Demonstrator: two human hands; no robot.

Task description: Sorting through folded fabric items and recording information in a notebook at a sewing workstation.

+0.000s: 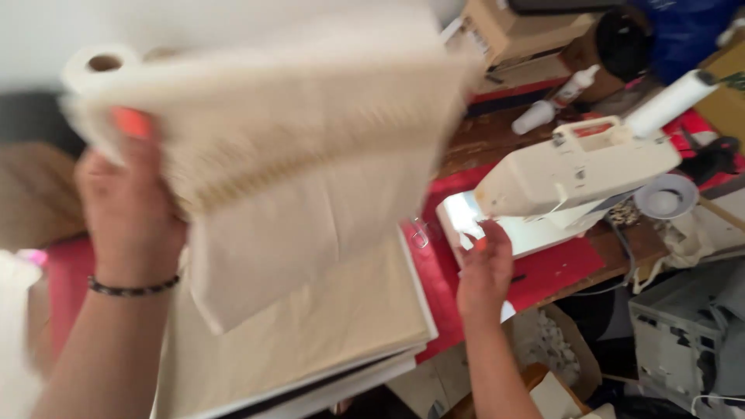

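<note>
Left hand: your left hand [128, 206] is closed on the edge of a stack of cream fabric pieces [295, 147], thumb up over the top, lifting it off the table; the view is motion-blurred.
Right hand: your right hand [485, 268] reaches toward the bed of the sewing machine [578, 167], fingers loosely spread, holding nothing; whether the fingertips touch the bed you cannot tell.
Fabric: the lifted stack hangs tilted above a flat pile of beige panels [341, 318], which lies on the red table cover [543, 271].
Nearby: a paper roll [101, 66] shows behind the stack; a white spool [671, 101] and cardboard boxes [512, 31] sit past the machine.
Step in hand: judged from the grip, you are carrying cut pieces across while the other hand readies the machine bed.
Next move calls for: a firm hold so the layers stay aligned, and free room at the needle side before the stack comes down.
</note>
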